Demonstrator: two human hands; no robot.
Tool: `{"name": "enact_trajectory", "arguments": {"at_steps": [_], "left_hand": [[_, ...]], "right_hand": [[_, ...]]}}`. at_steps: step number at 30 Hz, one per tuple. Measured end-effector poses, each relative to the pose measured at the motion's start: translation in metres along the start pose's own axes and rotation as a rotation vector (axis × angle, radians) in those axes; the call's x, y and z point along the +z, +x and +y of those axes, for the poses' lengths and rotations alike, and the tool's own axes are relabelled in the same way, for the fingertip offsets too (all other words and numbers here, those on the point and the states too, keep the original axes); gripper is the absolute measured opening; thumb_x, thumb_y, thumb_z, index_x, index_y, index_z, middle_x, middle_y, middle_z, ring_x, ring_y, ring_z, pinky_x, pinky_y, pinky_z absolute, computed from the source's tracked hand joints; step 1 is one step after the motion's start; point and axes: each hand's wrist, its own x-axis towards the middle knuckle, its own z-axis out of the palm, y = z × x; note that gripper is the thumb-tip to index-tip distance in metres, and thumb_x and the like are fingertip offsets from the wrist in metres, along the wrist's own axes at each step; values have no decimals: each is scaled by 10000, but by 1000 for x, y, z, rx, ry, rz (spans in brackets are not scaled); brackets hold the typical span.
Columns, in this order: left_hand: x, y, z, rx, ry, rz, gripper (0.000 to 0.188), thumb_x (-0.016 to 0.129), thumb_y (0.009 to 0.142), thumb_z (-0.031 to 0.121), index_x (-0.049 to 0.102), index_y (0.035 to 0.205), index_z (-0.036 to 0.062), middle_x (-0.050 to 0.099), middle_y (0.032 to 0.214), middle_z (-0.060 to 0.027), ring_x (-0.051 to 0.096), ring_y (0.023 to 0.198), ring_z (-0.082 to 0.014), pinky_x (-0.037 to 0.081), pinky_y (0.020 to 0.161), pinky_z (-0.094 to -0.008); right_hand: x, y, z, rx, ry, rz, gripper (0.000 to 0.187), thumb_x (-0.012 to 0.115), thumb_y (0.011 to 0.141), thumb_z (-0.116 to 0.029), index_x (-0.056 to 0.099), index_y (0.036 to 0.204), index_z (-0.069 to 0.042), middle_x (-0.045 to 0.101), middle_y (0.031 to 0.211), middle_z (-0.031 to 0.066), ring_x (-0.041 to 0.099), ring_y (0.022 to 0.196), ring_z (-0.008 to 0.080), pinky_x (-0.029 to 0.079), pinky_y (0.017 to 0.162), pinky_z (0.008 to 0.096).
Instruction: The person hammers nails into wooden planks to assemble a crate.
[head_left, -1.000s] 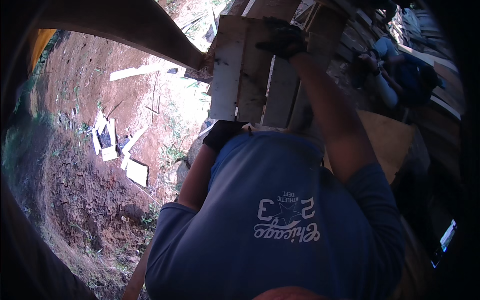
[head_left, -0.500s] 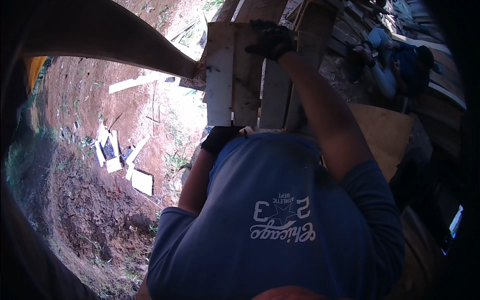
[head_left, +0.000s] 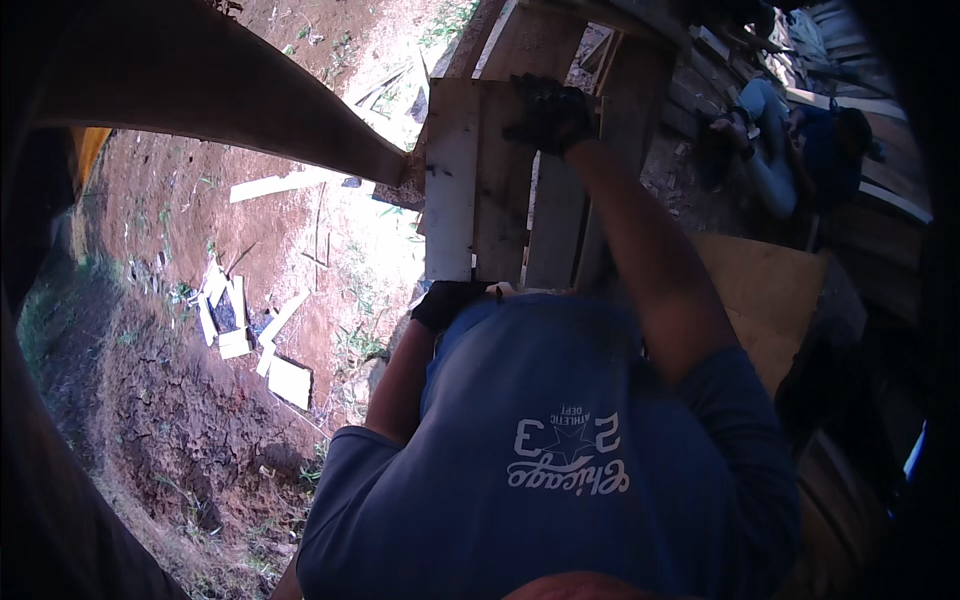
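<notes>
A slatted wooden crate [head_left: 452, 190] of pale and darker boards is directly in front of my body, slats running away from me with narrow gaps between. My right hand [head_left: 552, 116], in a dark glove, grips the far end of the crate, its thumb lying across a board. At the near left corner my left hand [head_left: 450, 303], also in a dark glove, holds the near edge; its fingers are partly hidden by my blue shirt and the boards. The crate's underside is out of sight.
A dark timber beam [head_left: 220, 95] reaches in from the upper left. Scrap wood pieces [head_left: 290, 383] lie on the reddish soil at left. A tan board [head_left: 765, 300] stands at right. Beyond it, another person [head_left: 830, 150] sits among stacked planks.
The whole view has shifted slightly downward, the ground and beam included. Both my hands keep their places on the crate.
</notes>
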Motion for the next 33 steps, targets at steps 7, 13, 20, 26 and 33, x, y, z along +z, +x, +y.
{"name": "enact_trajectory", "arguments": {"at_steps": [7, 13, 20, 26, 33], "left_hand": [[3, 3, -5, -79, -131, 24, 307, 732, 1042, 183, 778, 1256, -32, 800, 1181, -122, 754, 1063, -174, 601, 942, -333], [10, 7, -8, -135, -264, 81, 306, 734, 1042, 183, 778, 1251, -35, 799, 1177, -124, 755, 1059, -174, 603, 939, -332], [12, -1, -2, 155, -9, 36, 283, 752, 1029, 155, 781, 1232, -40, 795, 1155, -129, 755, 1054, -181, 603, 949, -322], [12, 0, -1, 89, -35, 33, 285, 748, 1032, 161, 780, 1241, -31, 795, 1158, -123, 753, 1061, -180, 601, 960, -326], [13, -7, 3, 62, 86, 34, 290, 747, 1033, 167, 779, 1248, -25, 795, 1163, -120, 752, 1067, -178, 599, 967, -328]], "right_hand": [[-4, 5, 6, -35, 39, -3, 1032, 760, 844, -697, 428, 1677, -186, 500, 1684, 92, 494, 1529, 305, 400, 1250, 508], [22, 37, 57, -162, 387, 61, 709, 718, 958, -476, 576, 1564, -137, 600, 1584, 138, 583, 1443, 324, 443, 1214, 477], [-1, 12, 127, 26, 236, 526, 377, 652, 1040, -314, 749, 1290, -49, 712, 1417, 153, 651, 1351, 337, 521, 1145, 449], [3, -52, 69, 23, 458, 371, 499, 738, 1010, -359, 684, 1426, -88, 708, 1424, 144, 678, 1311, 313, 523, 1133, 431], [6, -15, 34, -51, 407, 493, 624, 798, 906, -471, 702, 1402, -104, 728, 1389, 129, 663, 1317, 316, 503, 1143, 463]]}}
